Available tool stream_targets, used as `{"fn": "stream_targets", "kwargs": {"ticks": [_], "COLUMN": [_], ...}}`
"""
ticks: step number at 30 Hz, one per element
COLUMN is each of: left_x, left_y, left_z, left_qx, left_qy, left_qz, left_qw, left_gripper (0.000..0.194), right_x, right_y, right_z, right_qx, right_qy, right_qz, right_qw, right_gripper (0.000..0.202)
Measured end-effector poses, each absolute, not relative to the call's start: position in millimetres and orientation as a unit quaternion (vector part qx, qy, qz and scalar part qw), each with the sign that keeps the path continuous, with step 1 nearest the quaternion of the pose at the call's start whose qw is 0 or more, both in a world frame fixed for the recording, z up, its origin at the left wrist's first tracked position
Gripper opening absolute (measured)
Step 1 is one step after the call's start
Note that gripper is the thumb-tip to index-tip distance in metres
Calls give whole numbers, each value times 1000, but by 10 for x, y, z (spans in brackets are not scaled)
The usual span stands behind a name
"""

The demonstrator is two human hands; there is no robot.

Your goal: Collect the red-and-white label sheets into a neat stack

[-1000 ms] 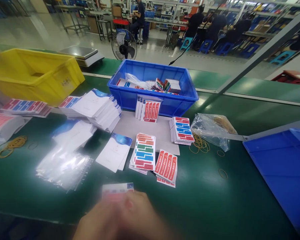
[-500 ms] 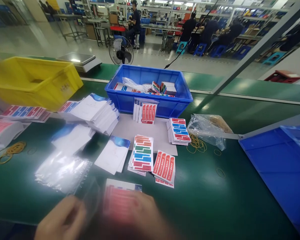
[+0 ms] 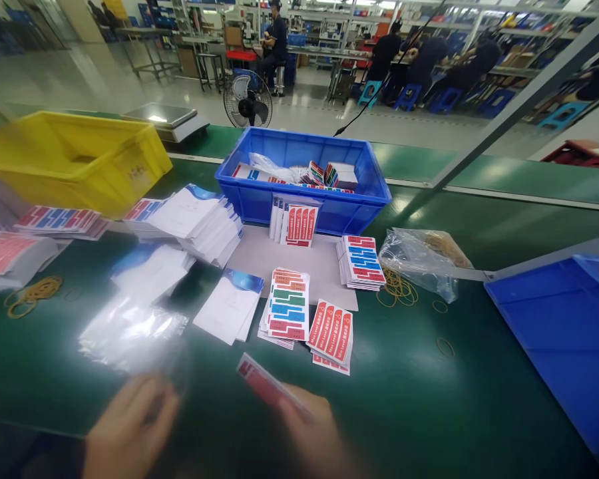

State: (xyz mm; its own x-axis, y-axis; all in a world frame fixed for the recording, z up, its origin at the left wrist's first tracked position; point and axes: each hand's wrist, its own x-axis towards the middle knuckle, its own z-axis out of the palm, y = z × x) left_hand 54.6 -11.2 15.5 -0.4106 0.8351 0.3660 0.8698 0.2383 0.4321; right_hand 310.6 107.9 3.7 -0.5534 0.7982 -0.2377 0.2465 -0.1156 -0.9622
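My right hand (image 3: 312,419) grips a thin set of sticker cards (image 3: 262,384) with red print, tilted nearly edge-on above the table. My left hand (image 3: 134,422) is closed in a pinch at the lower left; a faint, blurred clear plastic bag (image 3: 178,372) shows at its fingertips. Just beyond it lies a shiny pile of clear bags (image 3: 130,336). Ahead of the right hand are white cards with a blue end (image 3: 228,307), a stack of multicoloured sticker sheets (image 3: 288,305) and red level-label sheets (image 3: 332,332).
A blue bin (image 3: 304,206) with cards stands at the back, filled packets (image 3: 299,225) leaning on its front. Further stacks (image 3: 362,261), rubber bands (image 3: 399,287), a yellow bin (image 3: 80,173) and a blue crate (image 3: 544,346) surround the work area. People sit beyond a fan (image 3: 248,100).
The cards in my right hand have turned from face-up to nearly edge-on and moved right. My left hand stays near the bags; the clear film beside it shows less. The view has shifted slightly.
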Motion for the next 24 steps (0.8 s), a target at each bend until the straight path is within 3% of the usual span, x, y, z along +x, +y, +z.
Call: {"fn": "stream_targets", "kwargs": {"ticks": [4, 8, 24], "left_x": [918, 1147, 1204], "left_y": [103, 178, 164], "left_z": [-106, -249, -420], "left_qx": [-587, -588, -635], "left_qy": [-766, -748, -720], "left_qz": [-257, -283, -240], "left_qw": [-49, -118, -146], "left_gripper": [18, 20, 10], "right_x": [3141, 3138, 3115], "right_y": [995, 960, 930], "right_z": [5, -21, 33], "right_qx": [-542, -566, -503], "right_qy": [-475, -407, -387], "right_qz": [654, 684, 749], "right_qw": [228, 215, 189], "right_gripper": [61, 72, 62]}}
